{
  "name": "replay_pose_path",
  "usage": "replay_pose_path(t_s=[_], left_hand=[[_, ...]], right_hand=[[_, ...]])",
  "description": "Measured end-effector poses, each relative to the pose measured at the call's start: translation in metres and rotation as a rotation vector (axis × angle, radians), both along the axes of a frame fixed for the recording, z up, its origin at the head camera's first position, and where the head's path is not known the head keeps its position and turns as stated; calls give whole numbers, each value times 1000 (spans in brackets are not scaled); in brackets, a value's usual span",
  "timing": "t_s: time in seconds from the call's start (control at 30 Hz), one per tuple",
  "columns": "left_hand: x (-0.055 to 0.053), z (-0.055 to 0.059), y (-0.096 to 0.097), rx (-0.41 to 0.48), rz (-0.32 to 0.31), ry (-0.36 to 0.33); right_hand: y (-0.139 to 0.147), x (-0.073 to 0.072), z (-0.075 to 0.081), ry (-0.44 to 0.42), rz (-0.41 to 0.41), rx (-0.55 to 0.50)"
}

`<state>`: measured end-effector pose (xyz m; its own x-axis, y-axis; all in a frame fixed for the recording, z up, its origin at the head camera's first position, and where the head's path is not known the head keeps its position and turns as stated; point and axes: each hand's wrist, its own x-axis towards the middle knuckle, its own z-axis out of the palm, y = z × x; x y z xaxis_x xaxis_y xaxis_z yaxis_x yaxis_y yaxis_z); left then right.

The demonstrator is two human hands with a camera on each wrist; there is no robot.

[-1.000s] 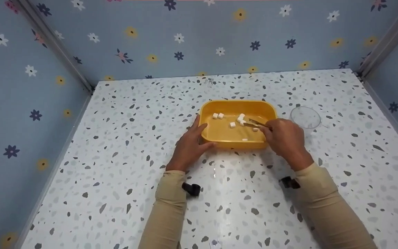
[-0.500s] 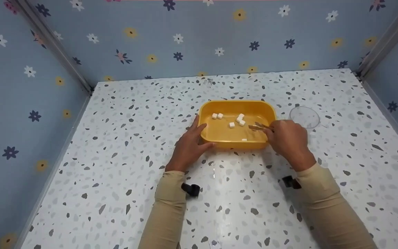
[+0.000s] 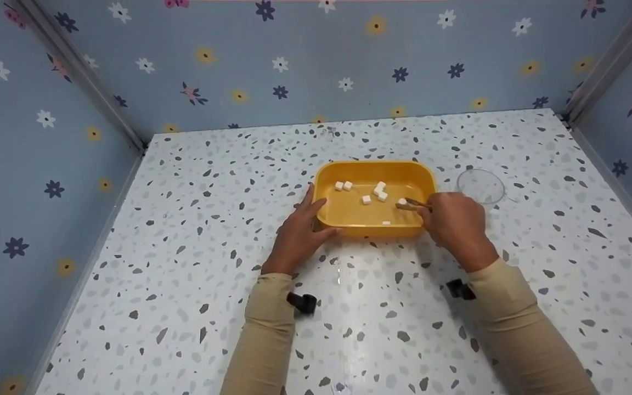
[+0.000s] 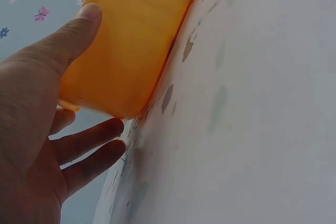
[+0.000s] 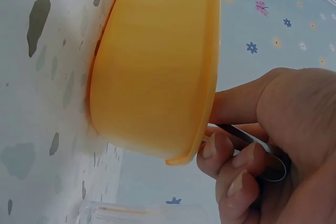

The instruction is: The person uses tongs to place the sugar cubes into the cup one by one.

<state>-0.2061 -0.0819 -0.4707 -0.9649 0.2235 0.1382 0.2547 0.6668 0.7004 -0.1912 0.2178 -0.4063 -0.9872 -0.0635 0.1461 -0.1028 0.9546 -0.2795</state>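
A yellow plastic tub point(image 3: 349, 226) stands on the table with several small white cubes point(image 3: 366, 200) scattered on its floor. My left hand point(image 3: 299, 233) holds its near left corner, one finger over the rim and the thumb on the front wall. In the left wrist view the other fingers spread by the tub's end. My right hand point(image 3: 455, 225) grips small metal tongs point(image 3: 418, 203) over the right rim. Between the tong tips is a white cube point(image 3: 402, 202), low in the tub. In the right wrist view the tongs' bent metal end point(image 5: 273, 169) shows inside the curled fingers.
A clear round dish point(image 3: 480, 186) stands to the right of the tub, just behind my right hand. The speckled table point(image 3: 195, 219) reaches to flowered blue walls point(image 3: 316, 60) at the back and sides.
The tong tips have moved from the middle cubes toward the right side of the tub and now have a cube between them. The left hand keeps its place on the tub.
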Motion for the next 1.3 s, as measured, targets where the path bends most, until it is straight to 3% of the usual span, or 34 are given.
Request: replay_pose_path(t_s=[0.17, 0.47, 0.73, 1.3], left_hand=[[1, -1, -1, 9, 2, 0], [1, -1, -1, 8, 7, -8], [1, -3, 0, 7, 11, -14], [1, -1, -1, 3, 7, -19]], right_hand=[[-1, 0, -1, -14, 8, 0], [2, -1, -6, 97, 23, 16], [2, -1, -7, 110, 33, 13], [2, 4, 4, 133, 29, -13]])
